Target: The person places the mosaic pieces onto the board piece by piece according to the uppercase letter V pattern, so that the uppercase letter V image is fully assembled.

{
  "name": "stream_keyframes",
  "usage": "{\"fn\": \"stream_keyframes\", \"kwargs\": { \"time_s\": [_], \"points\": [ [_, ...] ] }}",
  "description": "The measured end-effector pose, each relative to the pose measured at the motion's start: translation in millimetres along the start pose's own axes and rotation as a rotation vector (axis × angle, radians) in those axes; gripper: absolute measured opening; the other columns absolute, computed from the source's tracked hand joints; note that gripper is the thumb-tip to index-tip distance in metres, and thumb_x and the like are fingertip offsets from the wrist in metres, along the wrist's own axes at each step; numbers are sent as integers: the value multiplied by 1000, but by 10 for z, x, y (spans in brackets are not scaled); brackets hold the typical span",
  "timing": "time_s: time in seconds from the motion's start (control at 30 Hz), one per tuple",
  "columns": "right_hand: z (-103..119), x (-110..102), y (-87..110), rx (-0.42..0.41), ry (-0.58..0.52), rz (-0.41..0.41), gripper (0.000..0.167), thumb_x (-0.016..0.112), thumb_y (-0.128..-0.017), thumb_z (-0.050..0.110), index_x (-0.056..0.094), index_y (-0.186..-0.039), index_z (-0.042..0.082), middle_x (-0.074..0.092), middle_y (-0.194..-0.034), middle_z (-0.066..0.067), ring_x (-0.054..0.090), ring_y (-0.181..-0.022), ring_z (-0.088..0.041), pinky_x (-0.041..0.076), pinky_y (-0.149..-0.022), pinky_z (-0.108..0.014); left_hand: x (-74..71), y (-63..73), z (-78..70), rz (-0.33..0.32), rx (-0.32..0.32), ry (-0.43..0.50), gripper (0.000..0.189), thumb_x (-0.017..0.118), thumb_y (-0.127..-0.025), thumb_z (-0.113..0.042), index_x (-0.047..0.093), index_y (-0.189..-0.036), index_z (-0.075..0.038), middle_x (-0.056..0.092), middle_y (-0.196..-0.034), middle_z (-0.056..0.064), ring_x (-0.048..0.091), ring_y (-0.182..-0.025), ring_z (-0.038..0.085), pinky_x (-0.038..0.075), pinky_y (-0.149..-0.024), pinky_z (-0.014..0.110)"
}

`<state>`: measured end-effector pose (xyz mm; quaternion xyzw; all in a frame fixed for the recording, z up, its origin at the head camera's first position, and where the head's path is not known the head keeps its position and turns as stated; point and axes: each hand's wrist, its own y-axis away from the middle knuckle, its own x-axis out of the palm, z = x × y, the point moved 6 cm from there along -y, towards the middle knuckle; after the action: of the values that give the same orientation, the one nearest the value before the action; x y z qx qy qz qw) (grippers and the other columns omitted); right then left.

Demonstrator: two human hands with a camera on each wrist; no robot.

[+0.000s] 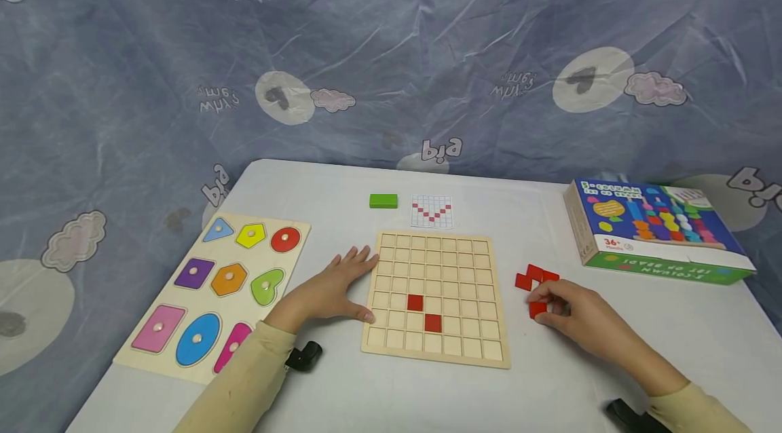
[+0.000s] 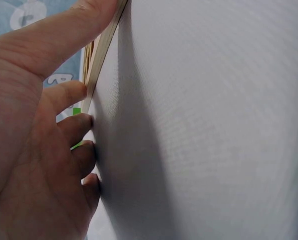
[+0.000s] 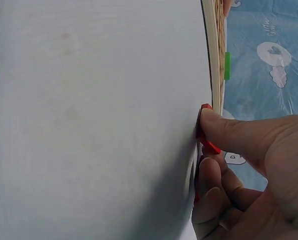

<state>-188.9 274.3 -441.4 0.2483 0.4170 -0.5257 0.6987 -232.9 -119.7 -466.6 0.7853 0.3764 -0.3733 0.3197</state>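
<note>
A wooden grid board (image 1: 436, 358) lies in the middle of the white table, with two red square tiles (image 1: 415, 303) in its cells, set diagonally. My left hand (image 1: 332, 289) rests at the board's left edge, fingers spread; in the left wrist view the thumb and index fingertip touch the board's side (image 2: 103, 55). To the right of the board, my right hand (image 1: 580, 314) pinches a red tile (image 1: 537, 309) between thumb and fingers, low over the table. Several more red tiles (image 1: 535, 273) lie just beyond its fingertips. The right wrist view shows the thumb on the pinched tile (image 3: 202, 131).
A paper pattern card (image 1: 432, 211) with a red V of squares lies behind the board, beside a green block (image 1: 383, 201). At left is a shape puzzle board (image 1: 235, 253) with knobbed pieces. A toy box (image 1: 660, 229) stands at the back right.
</note>
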Motion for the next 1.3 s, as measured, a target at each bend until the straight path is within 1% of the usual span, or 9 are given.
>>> {"fn": "stream_keyframes", "kwargs": {
  "time_s": [0.1,0.33,0.6,0.8,0.93,1.03,1.17,1.3],
  "points": [
    [17,10,2,5,10,-5,29,86,-80,10,72,-102,20,56,-81,12,50,-75,-5,45,-61,-21,0,-3,1,-1,5,-2,113,90,-72,-48,28,-162,-18,14,-170,6,4,-157,27,5,-127,46],
    [16,51,4,75,30,52,26,84,-84,20,68,-105,21,52,-78,9,48,-73,-7,40,-59,-22,1,-6,1,-2,-1,-5,113,90,-72,-47,28,-162,-19,14,-170,5,4,-157,26,5,-127,45],
    [32,42,-9,76,13,45,26,84,-85,21,67,-104,23,53,-78,9,50,-72,-6,43,-58,-21,-10,-8,-14,-4,12,1,113,90,-72,-48,30,-162,-16,16,-170,7,5,-157,28,5,-127,46],
    [81,28,-26,52,-42,11,26,80,-88,14,67,-108,24,55,-80,7,53,-72,-8,46,-59,-21,-16,-14,-14,-7,21,-1,113,89,-72,-48,30,-162,-15,16,-170,8,5,-157,28,5,-127,46],
    [139,25,-46,4,-69,-34,28,79,-89,10,68,-112,22,56,-82,7,54,-71,-6,48,-59,-21,-6,-19,-2,-4,5,-10,114,90,-72,-49,29,-162,-17,15,-170,6,4,-157,26,5,-127,45],
    [173,29,-71,-20,-84,-67,29,79,-89,10,67,-114,20,57,-83,7,54,-71,-5,48,-59,-20,0,-17,1,5,-11,-13,114,89,-72,-49,27,-163,-19,13,-170,4,3,-157,24,4,-127,43],
    [210,52,-115,-23,-103,-91,27,79,-89,11,68,-112,20,61,-84,9,55,-73,-6,49,-62,-18,-11,-9,-13,-1,-6,-6,113,90,-71,-47,29,-162,-17,15,-170,6,4,-157,27,5,-127,45],
    [259,83,-163,-20,-126,-93,25,78,-90,10,71,-112,21,64,-86,11,57,-75,-7,51,-65,-18,-19,1,-25,-2,1,-3,113,90,-72,-47,30,-162,-16,16,-170,7,5,-157,28,5,-127,46]
  ]
}}
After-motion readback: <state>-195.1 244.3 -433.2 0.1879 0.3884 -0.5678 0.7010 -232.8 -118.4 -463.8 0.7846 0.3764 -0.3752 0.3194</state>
